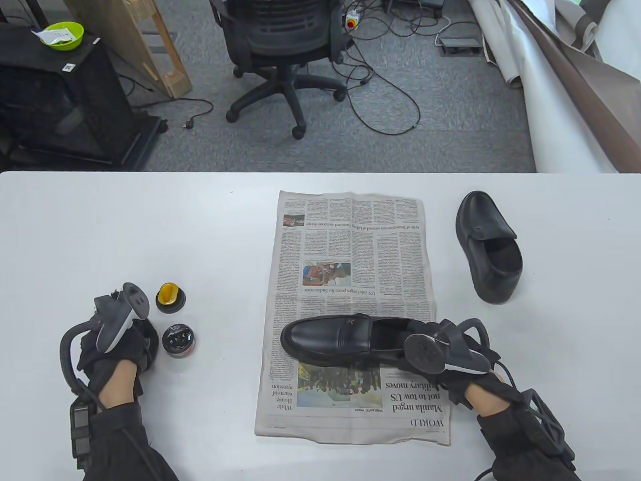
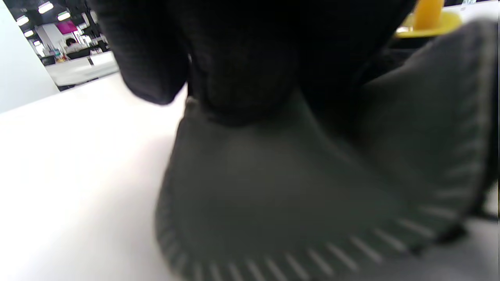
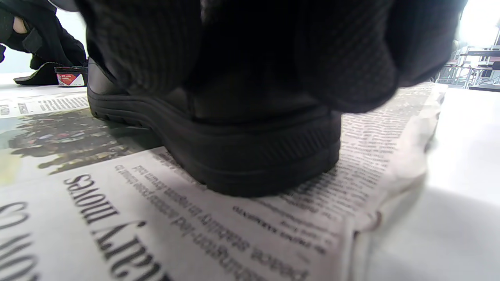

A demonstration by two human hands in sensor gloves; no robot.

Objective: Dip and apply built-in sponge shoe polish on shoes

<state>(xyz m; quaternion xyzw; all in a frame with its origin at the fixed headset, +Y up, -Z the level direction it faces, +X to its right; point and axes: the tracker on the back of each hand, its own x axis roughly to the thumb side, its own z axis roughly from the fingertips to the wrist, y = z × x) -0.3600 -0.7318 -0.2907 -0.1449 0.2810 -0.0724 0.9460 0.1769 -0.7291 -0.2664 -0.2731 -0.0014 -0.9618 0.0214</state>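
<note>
I count 2 black loafers: one [image 1: 340, 340] lies on its sole across the lower part of the newspaper [image 1: 350, 250], toe pointing to frame left; the other [image 1: 488, 248] sits off the paper at mid-right, directly on the table. My right hand [image 1: 440, 361] grips the first shoe at the heel end, fingers wrapped over the back. 1 open polish tin [image 1: 179, 339] at lower left, and 1 yellow-handled sponge lid [image 1: 170, 296] just above it, apart from the tin. My left hand [image 1: 117, 345] rests on a black cloth [image 2: 312, 187] just left of the tin; can't tell if those fingers are clenched or loose, tracker hides them. Surface is a white table [image 1: 125, 235], 1 newspaper sheet spread mid-frame. Behind: gray carpet, 1 office chair [image 1: 285, 50] at top center w/ cables, 1 green bowl [image 1: 62, 35] on a black cabinet at upper left.
</note>
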